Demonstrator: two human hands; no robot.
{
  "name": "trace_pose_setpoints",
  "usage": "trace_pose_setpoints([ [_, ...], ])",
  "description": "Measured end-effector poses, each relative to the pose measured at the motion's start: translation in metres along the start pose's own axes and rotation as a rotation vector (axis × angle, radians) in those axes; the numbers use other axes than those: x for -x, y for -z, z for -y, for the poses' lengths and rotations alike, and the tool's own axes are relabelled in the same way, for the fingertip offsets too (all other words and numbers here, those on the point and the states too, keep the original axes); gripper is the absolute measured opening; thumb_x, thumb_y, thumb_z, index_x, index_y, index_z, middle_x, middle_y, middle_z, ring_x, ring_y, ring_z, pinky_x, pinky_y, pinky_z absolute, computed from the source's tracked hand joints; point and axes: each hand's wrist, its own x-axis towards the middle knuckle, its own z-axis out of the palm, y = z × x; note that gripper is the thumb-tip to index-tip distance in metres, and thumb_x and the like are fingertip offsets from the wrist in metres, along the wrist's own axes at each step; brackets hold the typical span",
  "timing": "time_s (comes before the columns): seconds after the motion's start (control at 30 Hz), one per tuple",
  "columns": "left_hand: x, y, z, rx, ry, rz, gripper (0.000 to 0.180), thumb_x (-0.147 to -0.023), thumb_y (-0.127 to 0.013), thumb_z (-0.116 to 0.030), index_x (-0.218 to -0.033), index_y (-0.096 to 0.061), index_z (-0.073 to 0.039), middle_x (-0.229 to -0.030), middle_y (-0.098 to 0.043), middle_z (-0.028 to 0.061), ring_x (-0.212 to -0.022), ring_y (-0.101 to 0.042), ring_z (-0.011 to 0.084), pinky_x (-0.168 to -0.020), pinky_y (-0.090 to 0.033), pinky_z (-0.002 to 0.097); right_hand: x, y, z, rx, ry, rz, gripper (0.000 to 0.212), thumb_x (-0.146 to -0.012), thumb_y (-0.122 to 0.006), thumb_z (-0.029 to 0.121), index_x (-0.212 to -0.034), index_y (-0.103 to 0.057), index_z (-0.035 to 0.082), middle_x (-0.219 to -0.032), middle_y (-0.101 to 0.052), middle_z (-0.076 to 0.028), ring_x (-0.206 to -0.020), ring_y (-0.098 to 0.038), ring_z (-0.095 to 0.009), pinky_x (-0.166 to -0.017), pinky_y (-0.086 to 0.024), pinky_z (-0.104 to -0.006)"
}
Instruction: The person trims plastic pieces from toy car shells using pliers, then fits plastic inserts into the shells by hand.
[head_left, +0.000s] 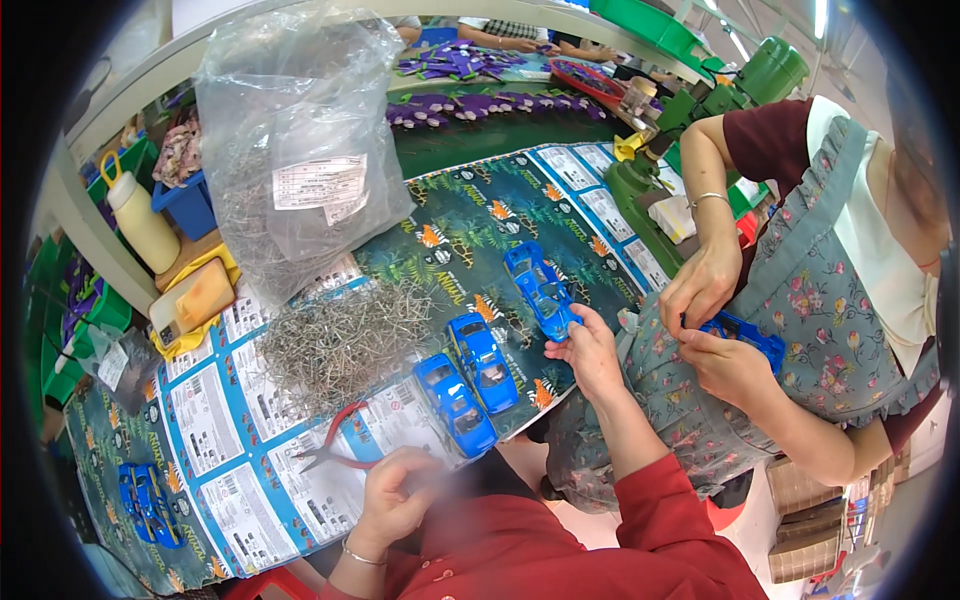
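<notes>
My right hand grips the near end of a blue toy car, its thumb and fingers closed round it over the table's right part. My left hand is at the table's near edge, just below red-handled pliers; its fingers are smeared by motion, so what they hold, if anything, does not show. Two more blue toy cars, one nearer my left hand and the other beside it, lie side by side between my hands. Beyond the pliers is a tangled heap of thin metal wire pieces.
At right a co-worker's hands hold another blue part. A large clear plastic bag stands behind the wire heap. More blue cars lie far left, and a phone and bottle stand at back left. A green machine is at back right.
</notes>
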Motion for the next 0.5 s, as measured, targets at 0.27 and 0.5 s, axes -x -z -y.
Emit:
trace_pose_setpoints([
  [0.27, 0.003, -0.006, -0.012, 0.445, 0.175, -0.117, 0.031, -0.076, -0.057, 0.006, -0.107, -0.054, -0.001, -0.096, -0.060, 0.0086, -0.082, -0.057, 0.0127, -0.072, -0.047, 0.0237, 0.072, -0.054, 0.032, -0.018, 0.044, 0.303, 0.031, -0.090, -0.038, 0.006, -0.119, -0.039, -0.002, -0.096, -0.058, -0.012, -0.072, -0.060, -0.018, -0.065, -0.052, -0.0327],
  [0.5, -0.004, -0.014, -0.031, 0.635, -0.048, -0.087, 0.061, -0.080, -0.064, -0.012, -0.131, -0.032, -0.002, -0.120, -0.047, 0.0114, -0.106, -0.047, 0.0184, -0.088, -0.040, 0.0309, 0.116, -0.078, 0.027, -0.043, -0.011, 0.556, 0.032, -0.090, -0.037, 0.005, -0.121, -0.036, -0.003, -0.098, -0.057, -0.013, -0.075, -0.061, -0.017, -0.068, -0.052, -0.0307],
])
